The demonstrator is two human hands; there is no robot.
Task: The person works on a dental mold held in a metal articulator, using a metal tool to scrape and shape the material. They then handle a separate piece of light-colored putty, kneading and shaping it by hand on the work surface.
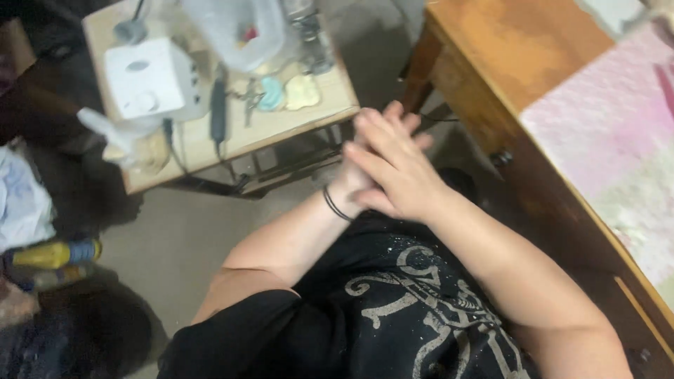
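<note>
Hands (386, 165) flat together, palm on palm

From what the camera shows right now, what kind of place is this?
Probably a home craft or hobby corner: a small cluttered wooden table with a white device, a larger wooden table, and a concrete floor.

The right hand (397, 172) lies flat over the left hand (358, 179); a small wooden table (210, 144) stands at ten o'clock.
</note>
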